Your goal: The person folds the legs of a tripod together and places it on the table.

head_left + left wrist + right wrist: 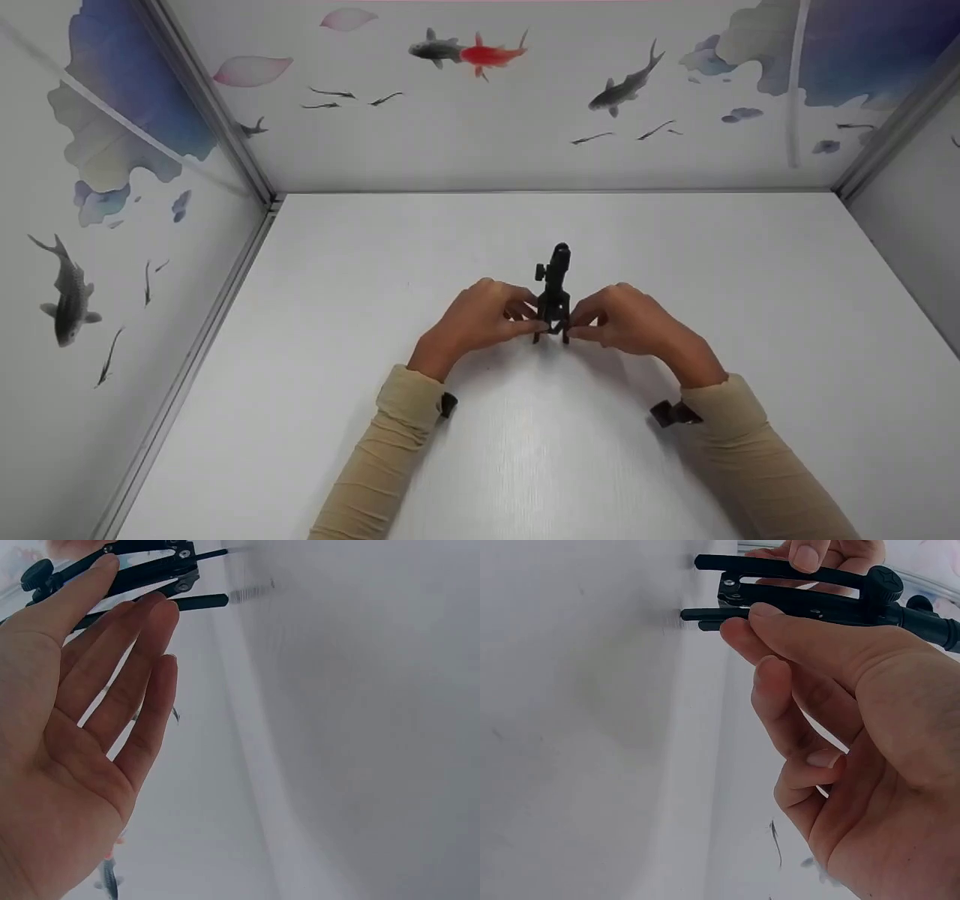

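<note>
A small black tripod [555, 283] stands upright on the white table, its legs folded fairly close together and a knob on its left side. My left hand [484, 319] pinches a leg from the left between thumb and fingers; its other fingers extend loosely in the left wrist view. From the right, my right hand [634, 321] pinches another leg with thumb and index finger, while the remaining fingers curl below. The right wrist view shows the tripod's legs [795, 570], its hinge and the round knob [883, 583]. Part of the legs is hidden by my fingers.
The white table [360, 247] is bordered by a back wall [510, 150] and side walls printed with fish and blue patches. Grey metal rails [202, 337] run along the left edge. A small black device [667, 412] sits at the right cuff.
</note>
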{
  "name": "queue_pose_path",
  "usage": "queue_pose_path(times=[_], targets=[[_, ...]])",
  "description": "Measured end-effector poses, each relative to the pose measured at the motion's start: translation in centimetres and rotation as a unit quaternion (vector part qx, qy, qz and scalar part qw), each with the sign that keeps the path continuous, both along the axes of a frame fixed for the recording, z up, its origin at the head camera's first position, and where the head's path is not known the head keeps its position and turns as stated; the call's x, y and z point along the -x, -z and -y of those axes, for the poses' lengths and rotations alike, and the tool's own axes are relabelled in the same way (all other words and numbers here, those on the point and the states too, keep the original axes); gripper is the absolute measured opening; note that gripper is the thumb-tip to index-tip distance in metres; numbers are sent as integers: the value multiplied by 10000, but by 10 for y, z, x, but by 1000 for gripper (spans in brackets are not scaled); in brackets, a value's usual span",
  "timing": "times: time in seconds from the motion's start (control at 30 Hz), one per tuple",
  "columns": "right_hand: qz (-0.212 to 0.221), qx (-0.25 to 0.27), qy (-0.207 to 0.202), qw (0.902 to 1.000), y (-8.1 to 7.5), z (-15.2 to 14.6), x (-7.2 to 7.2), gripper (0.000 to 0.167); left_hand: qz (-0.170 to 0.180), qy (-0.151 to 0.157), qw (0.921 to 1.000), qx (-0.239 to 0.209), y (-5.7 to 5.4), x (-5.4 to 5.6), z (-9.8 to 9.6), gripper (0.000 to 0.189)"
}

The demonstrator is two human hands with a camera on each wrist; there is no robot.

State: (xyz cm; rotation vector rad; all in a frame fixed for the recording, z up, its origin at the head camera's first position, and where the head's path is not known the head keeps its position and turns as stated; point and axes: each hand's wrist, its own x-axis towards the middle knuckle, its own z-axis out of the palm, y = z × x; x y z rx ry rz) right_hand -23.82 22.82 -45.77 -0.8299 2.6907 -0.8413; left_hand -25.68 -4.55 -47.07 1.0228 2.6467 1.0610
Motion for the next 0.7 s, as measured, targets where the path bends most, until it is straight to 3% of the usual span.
queue_pose_path(times=[0.27,0.7], targets=[[-244,-56,44,9997,2,3,0,9,-17,110,9999,-34,-1,-2,-3,24],[-1271,-73,-315,9914,9,4,-1,10,258,76,9996,-58,-1,-2,-2,27]])
